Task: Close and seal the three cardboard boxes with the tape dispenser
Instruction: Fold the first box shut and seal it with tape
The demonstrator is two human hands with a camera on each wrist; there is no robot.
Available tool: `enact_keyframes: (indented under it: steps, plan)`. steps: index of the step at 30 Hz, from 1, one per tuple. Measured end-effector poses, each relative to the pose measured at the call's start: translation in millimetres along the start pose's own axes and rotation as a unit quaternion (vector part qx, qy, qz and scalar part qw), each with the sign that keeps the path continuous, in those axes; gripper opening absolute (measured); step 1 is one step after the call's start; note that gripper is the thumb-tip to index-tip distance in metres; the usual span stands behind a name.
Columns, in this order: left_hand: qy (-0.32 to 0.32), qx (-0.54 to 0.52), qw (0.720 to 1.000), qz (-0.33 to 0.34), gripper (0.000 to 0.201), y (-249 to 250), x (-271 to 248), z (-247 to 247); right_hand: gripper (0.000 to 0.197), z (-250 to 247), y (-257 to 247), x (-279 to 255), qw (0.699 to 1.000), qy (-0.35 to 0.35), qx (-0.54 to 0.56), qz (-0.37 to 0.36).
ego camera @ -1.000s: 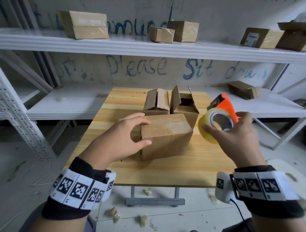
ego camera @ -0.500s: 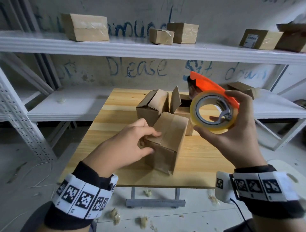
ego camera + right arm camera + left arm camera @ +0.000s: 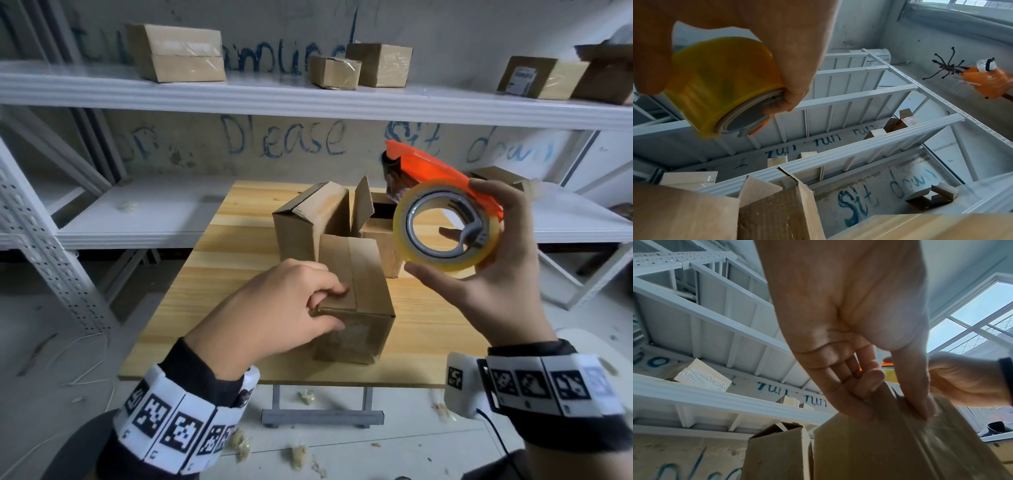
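Note:
The near cardboard box (image 3: 363, 274) stands on the wooden table (image 3: 219, 274) with its top flaps folded down and the seam running away from me. My left hand (image 3: 337, 306) grips its near left top corner, fingers on top and thumb on the front face; the left wrist view shows the fingers (image 3: 869, 382) curled onto the box (image 3: 869, 451). My right hand (image 3: 445, 229) holds the orange tape dispenser (image 3: 435, 164) with its yellowish tape roll (image 3: 407, 240) in the air, above and right of the box. Two boxes with open flaps (image 3: 311, 219) (image 3: 380, 240) stand just behind.
White metal shelving (image 3: 308, 99) runs behind the table, with several sealed boxes (image 3: 178, 51) on the upper shelf and one box (image 3: 496, 174) on the lower right shelf. Scraps lie on the floor (image 3: 301, 455) below the table's front edge.
My left hand has turned the near box so an end faces me and the seam runs away from me. My right hand has lifted the dispenser higher and tilted it.

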State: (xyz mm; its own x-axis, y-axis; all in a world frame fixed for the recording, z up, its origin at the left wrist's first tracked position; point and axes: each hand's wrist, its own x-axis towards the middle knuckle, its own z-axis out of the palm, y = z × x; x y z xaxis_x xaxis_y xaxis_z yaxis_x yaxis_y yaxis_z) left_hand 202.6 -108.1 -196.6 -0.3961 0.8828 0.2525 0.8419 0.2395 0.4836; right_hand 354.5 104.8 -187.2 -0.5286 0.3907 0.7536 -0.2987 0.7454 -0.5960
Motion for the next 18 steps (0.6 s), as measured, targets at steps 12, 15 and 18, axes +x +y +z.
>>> enact_keyframes:
  steps: [12,15,18]
  plan:
    - [0.104,-0.109,0.988,-0.044,0.071,4,-4,-10,0.105,3,-11,0,0.988,-0.129,0.083,0.031]
    - [0.187,-0.259,0.944,-0.084,0.074,7,1,-13,0.101,5,-16,0,0.978,-0.161,0.126,0.038]
    - [0.168,-0.450,0.871,-0.108,0.109,2,9,-13,0.101,11,-22,0,0.970,-0.184,0.150,0.049]
